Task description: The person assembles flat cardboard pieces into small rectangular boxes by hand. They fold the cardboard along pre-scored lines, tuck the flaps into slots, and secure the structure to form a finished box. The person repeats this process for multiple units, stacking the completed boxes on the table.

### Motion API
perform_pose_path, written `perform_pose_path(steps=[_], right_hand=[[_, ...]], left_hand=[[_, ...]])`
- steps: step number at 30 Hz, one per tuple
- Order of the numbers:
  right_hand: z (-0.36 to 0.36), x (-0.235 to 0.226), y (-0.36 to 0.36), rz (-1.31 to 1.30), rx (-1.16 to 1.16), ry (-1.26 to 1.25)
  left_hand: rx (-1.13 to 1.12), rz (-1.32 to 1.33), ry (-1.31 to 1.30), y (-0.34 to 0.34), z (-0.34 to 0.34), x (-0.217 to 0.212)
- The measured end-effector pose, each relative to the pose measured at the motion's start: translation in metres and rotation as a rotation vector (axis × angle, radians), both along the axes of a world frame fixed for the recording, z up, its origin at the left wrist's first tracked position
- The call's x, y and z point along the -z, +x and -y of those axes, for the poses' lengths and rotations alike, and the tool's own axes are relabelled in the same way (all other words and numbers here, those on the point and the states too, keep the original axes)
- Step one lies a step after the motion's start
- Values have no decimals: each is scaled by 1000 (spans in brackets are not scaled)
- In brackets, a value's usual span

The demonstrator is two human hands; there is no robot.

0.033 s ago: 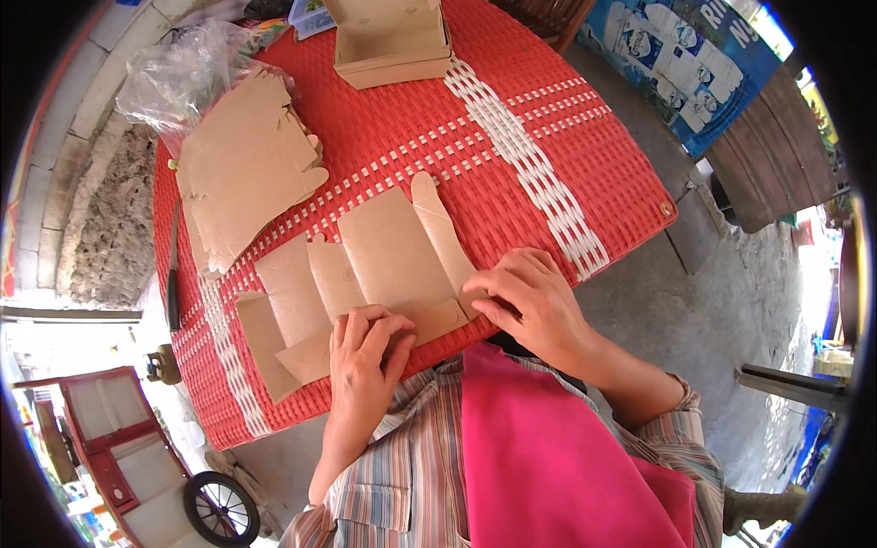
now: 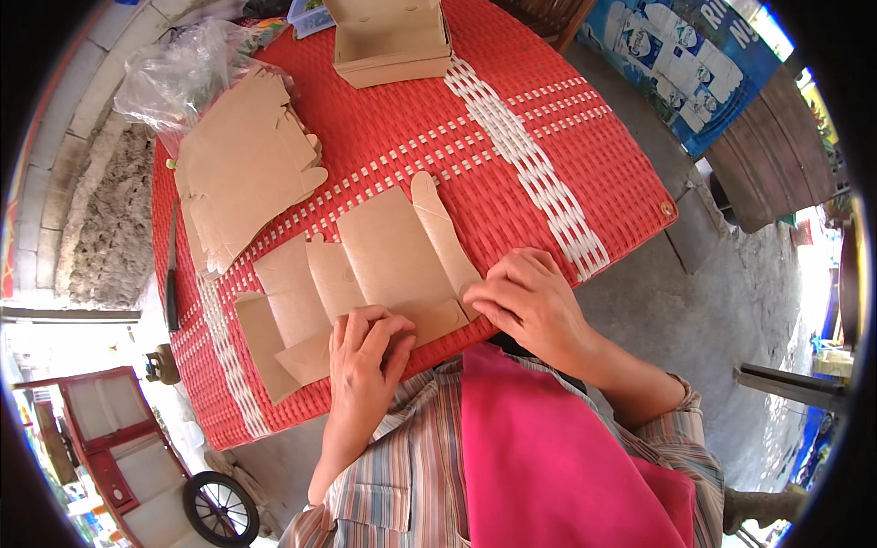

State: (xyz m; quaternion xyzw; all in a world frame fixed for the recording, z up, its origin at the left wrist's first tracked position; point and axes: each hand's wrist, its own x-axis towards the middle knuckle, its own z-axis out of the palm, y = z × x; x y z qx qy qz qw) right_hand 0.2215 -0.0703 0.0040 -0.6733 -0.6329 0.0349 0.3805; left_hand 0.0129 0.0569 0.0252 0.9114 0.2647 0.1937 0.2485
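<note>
An unfolded brown cardboard box [image 2: 379, 247] lies at the table's near edge, creased into panels, with its near flap folded up. Over that flap my left hand [image 2: 361, 352] curls its fingers, the thumb hanging on the near side. At the box's right near corner, my right hand [image 2: 530, 297] pinches the side flap between thumb and bent fingers; the fingertips partly hide the corner. A stack of flat brown cardboard blanks [image 2: 242, 169] rests beyond, to the left. At the far side stands a folded cardboard box [image 2: 393, 68] with its lid raised.
The red woven table [image 2: 594, 173] has white bands. Clear plastic bags [image 2: 183, 78] bunch at the far left, and a black-handled knife [image 2: 173, 292] lies along the left edge. A blue-edged container [image 2: 311, 18] sits at the back. A wheeled red cart [image 2: 119, 457] stands at lower left.
The fingers of my right hand have drawn slightly closer together at the box's corner. My left hand and the box stay in place.
</note>
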Motion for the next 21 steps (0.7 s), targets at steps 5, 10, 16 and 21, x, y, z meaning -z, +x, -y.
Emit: perform_pose_path(steps=[5,10,16,21], right_hand=[[12,-2,1,171,-100,-20],[20,-5,11,230,-156,-31],[22,-3,19,28,-72,-42],[12,-8,11,-28,174,1]], left_hand=[[-3,-4,-22,0,0,0],[-29,-3,-35,1,1,-4],[-4,35,4,-1,3,-3],[213,170,113,-14,-1,8]])
